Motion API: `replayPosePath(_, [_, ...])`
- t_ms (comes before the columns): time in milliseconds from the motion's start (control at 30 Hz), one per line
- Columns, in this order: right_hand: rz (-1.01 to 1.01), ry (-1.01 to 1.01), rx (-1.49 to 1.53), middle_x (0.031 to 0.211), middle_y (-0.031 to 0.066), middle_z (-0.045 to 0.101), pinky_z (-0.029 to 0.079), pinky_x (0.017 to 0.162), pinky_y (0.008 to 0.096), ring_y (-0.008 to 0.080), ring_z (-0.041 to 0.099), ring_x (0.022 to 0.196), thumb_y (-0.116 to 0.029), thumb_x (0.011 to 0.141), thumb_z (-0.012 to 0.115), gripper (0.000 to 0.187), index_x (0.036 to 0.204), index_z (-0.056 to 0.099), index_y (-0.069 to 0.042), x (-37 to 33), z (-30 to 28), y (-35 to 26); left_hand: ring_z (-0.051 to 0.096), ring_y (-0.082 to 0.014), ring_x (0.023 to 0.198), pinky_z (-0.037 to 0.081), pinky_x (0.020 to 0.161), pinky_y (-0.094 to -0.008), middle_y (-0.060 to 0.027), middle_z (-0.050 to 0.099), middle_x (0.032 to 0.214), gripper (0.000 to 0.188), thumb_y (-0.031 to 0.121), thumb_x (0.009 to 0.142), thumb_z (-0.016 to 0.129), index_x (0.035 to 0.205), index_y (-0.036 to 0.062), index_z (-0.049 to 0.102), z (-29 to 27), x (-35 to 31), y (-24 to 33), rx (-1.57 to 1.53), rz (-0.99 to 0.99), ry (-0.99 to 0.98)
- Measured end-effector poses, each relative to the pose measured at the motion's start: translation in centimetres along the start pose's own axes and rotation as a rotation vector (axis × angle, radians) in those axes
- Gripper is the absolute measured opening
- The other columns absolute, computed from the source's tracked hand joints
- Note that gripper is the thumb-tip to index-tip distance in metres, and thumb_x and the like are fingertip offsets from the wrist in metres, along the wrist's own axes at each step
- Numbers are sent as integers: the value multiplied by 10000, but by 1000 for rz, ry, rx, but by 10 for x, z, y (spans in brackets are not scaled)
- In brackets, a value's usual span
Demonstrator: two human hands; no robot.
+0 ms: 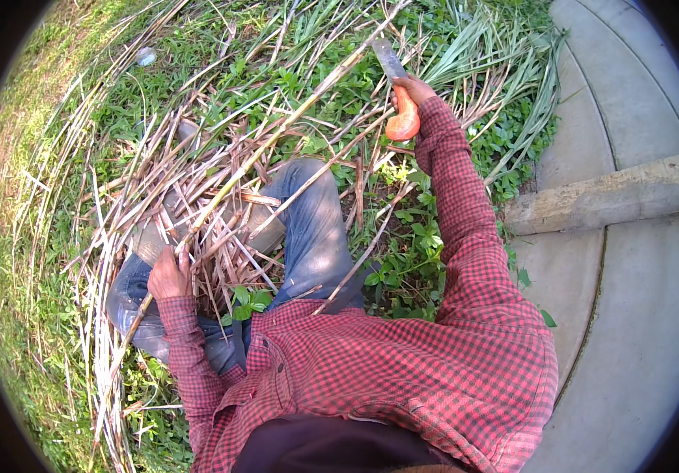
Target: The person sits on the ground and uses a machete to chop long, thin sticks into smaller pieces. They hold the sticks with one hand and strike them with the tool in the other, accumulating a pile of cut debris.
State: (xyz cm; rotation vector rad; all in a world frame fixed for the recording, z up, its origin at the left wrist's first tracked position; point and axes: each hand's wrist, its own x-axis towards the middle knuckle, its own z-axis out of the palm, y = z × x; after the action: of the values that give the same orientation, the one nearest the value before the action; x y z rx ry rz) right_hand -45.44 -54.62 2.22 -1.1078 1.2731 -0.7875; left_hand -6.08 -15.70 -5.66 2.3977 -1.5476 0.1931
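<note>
My left hand [170, 273] is closed around a long, thin tan stalk [313, 94], which slants from beside my left leg up to the far middle. Away at the upper right, my right hand [417, 89] grips a knife by its curved orange handle [404, 122]. Its broad grey blade [388, 59] points away from me, and the tip lies at or just over the stalk's far part; contact cannot be told. Dry strips and husks [217, 236] are heaped between and over my bent legs in blue jeans [312, 221].
Long dry stalks [103, 347] lie along my left side, over grass. Cut green leaves [505, 63] are piled at the far right. A grey concrete wall [647, 315] with a jutting beam [608, 193] stands on the right. Leafy weeds [422, 236] grow beside my right leg.
</note>
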Motion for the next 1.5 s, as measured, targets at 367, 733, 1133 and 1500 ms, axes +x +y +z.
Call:
replayPosePath(367, [253, -26, 178, 548, 56, 492, 422, 409, 273, 158, 484, 434, -236, 870, 496, 206, 871, 434, -39, 36, 39, -17, 577, -313, 593, 446, 501, -393, -129, 581, 694, 255, 306, 815, 596, 804, 65, 514, 7, 1, -7, 32, 56, -16])
replayPosePath(733, [124, -177, 253, 624, 30, 498, 431, 407, 234, 127, 482, 453, -180, 842, 532, 243, 1011, 417, -50, -9, 74, 38, 582, -282, 619, 465, 534, -370, -113, 564, 686, 261, 302, 794, 621, 789, 67, 509, 14, 0, -8, 60, 51, 28])
replayPosePath(1133, [190, -377, 123, 651, 61, 510, 451, 423, 288, 160, 514, 480, -146, 821, 563, 649, 1375, 228, -107, -60, 107, 62, 581, -289, 633, 457, 534, -380, -111, 572, 700, 242, 297, 797, 611, 800, 77, 511, 13, 1, -6, 62, 58, 31])
replayPosePath(1500, [295, -358, 133, 704, 90, 521, 447, 424, 286, 177, 531, 514, -170, 840, 545, 715, 1410, 115, -122, -97, 136, 73, 589, -288, 688, 467, 582, -379, -110, 585, 745, 241, 292, 789, 618, 847, 72, 536, 8, -2, -3, 41, 40, 13])
